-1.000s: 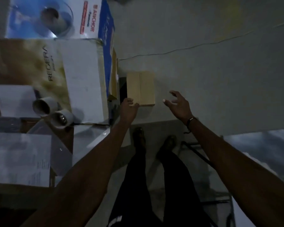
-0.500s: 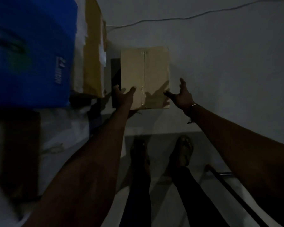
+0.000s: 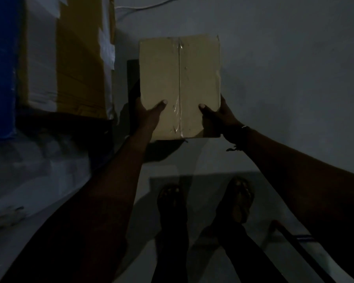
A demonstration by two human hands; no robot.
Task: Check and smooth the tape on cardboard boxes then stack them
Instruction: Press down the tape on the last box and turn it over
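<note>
Large carton [image 3: 70, 58] left of held cardboard box [image 3: 179, 84], grey floor [image 3: 284, 78]

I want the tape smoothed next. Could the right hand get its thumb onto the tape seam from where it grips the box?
Probably yes. The right hand grips the cardboard box at its near right edge, thumb already on the top face beside the tape seam. Nothing lies between them, though the left hand would have to keep its grip.
</note>
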